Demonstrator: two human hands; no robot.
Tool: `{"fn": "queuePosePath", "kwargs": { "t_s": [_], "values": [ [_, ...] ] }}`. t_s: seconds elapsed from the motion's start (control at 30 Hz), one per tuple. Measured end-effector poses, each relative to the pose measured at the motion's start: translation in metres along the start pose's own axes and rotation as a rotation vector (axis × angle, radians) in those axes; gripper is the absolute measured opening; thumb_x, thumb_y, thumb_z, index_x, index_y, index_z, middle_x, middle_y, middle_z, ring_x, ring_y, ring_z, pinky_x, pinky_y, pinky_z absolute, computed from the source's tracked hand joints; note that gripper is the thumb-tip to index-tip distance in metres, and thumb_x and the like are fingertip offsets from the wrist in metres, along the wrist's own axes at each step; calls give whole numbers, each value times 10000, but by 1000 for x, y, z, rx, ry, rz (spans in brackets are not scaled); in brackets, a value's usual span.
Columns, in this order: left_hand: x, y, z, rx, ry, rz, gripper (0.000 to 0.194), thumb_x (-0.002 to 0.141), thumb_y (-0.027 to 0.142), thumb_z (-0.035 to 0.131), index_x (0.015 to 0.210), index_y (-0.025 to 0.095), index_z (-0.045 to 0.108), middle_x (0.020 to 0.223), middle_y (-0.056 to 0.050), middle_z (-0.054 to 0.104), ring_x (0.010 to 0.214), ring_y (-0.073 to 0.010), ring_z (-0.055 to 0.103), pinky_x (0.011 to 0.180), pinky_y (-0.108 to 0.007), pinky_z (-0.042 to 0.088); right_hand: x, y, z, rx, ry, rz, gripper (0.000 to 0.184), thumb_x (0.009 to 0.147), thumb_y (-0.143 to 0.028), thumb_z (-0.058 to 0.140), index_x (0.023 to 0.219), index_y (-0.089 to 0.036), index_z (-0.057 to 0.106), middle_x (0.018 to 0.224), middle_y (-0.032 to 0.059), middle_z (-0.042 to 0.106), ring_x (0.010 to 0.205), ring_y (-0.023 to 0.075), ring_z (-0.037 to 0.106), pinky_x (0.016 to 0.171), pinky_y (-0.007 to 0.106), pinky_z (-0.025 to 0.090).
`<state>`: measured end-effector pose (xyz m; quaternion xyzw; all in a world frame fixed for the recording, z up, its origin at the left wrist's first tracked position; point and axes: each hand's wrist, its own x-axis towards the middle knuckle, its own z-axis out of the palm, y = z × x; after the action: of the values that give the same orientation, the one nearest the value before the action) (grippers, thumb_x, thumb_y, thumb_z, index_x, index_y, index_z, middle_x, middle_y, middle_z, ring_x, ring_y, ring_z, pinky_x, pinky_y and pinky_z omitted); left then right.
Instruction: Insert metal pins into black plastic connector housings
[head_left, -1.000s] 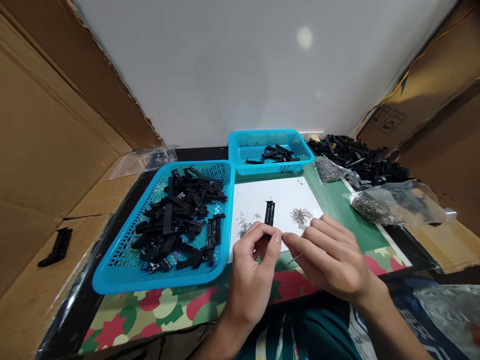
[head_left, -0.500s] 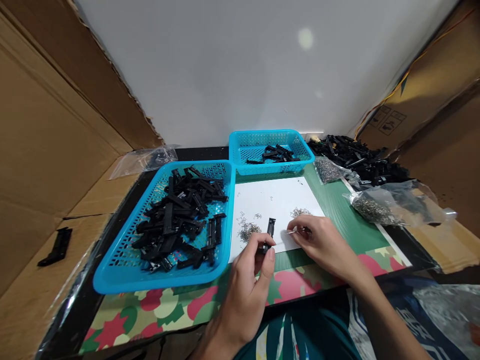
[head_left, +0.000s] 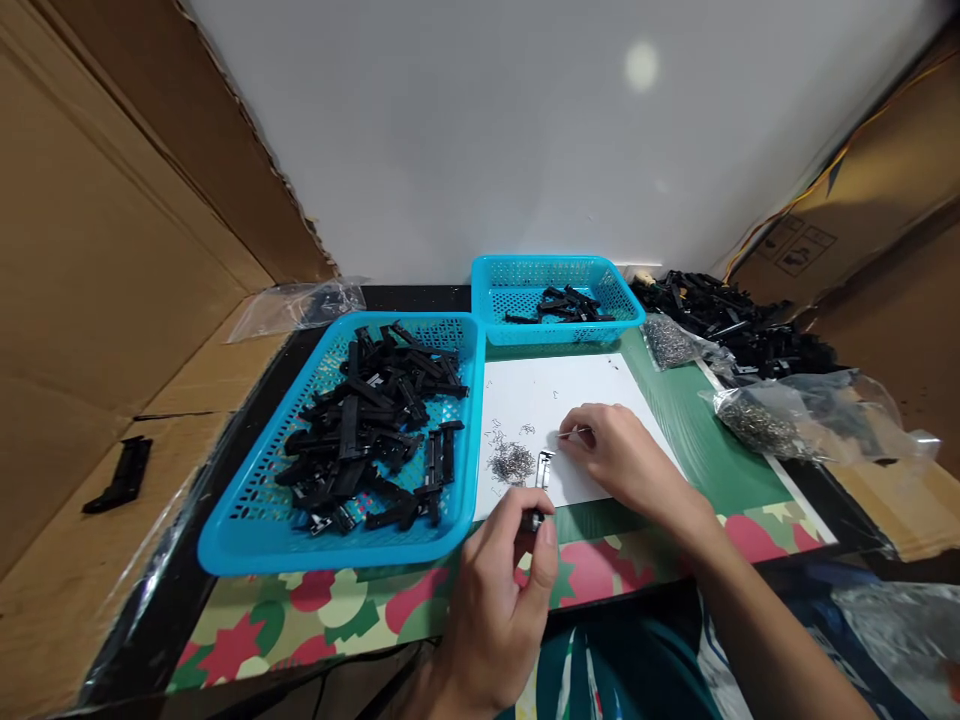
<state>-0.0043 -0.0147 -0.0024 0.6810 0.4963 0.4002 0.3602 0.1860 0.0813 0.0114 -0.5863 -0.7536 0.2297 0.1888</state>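
My left hand point(head_left: 499, 585) is closed around the near end of a slim black plastic part point(head_left: 545, 468), whose far end points away over the white paper point(head_left: 525, 385). My right hand point(head_left: 619, 450) is closed in a pinch on a thin metal-tipped tool point(head_left: 574, 433), just beyond and right of that part. Most of the tool is hidden by the fingers, so its exact kind is unclear. Beside the black part, on the left, lies a heap of tiny bent metal wire pieces point(head_left: 513, 462). Several loose pieces are scattered around it.
A large blue basket point(head_left: 480, 420) full of black parts stands on the left; a smaller blue basket point(head_left: 551, 338) holds some at the back. On the right are a black parts pile point(head_left: 731, 320) and bags of metal pieces point(head_left: 757, 425). One black part point(head_left: 124, 475) lies on cardboard.
My right hand has moved left and farther away, over where a second wire heap showed. My left hand has tilted the black part, whose pale side edges now show. The view has shifted slightly.
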Motion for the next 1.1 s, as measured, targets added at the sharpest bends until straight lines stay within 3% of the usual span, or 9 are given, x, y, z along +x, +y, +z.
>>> {"fn": "queuePosePath", "kwargs": {
  "t_s": [0.13, 0.3, 0.43, 0.67, 0.87, 1.1],
  "values": [
    [-2, 3, -1, 64, -88, 201, 111, 1065, 182, 487, 1086, 249, 572, 898, 4, 630, 783, -152, 632, 709, -259, 483, 5, -3, -3, 2, 5, -30, 205, 940, -113, 651, 973, -202, 833, 871, 61, 775, 737, 193, 639, 685, 307, 404],
    [-4, 1, 0, 101, -69, 356, 178, 1024, 117, 503, 1145, 233, 564, 890, -13, 630, 770, -168, 618, 695, -274, 486, 20, -13, 1, 145, -61, -115, 178, 965, -166, 677, 1017, -200, 844, 859, 47, 780, 743, 176, 639, 718, 296, 432],
    [-5, 0, 0, 99, -73, 330, 172, 1030, 122, 502, 1146, 234, 561, 895, -16, 630, 773, -171, 621, 700, -281, 491, 34, -13, 5, 76, -27, -76, 117, 910, -157, 728, 932, -170, 842, 741, 42, 734, 661, 172, 598, 650, 300, 388],
    [-4, 1, 3, 146, -122, 244, 154, 1070, 162, 482, 1171, 249, 559, 968, -23, 645, 832, -190, 642, 755, -308, 506, 43, -10, 7, 89, -34, -67, 148, 913, -139, 691, 935, -164, 836, 738, 50, 745, 660, 173, 618, 638, 285, 392],
    [-3, 0, 3, 149, -136, 212, 144, 1074, 174, 483, 1157, 249, 574, 979, -22, 661, 830, -192, 653, 752, -313, 509, 48, -8, 12, 101, -71, -118, 116, 912, -117, 701, 905, -158, 810, 866, 82, 799, 772, 200, 671, 708, 295, 412],
    [-2, 3, 3, 112, -140, 188, 232, 1112, 201, 435, 1180, 251, 652, 953, -30, 634, 792, -169, 650, 712, -286, 514, 42, -6, 14, 83, -18, -131, 98, 968, -121, 648, 948, -155, 738, 888, 63, 753, 763, 187, 617, 693, 294, 385]
  ]
}}
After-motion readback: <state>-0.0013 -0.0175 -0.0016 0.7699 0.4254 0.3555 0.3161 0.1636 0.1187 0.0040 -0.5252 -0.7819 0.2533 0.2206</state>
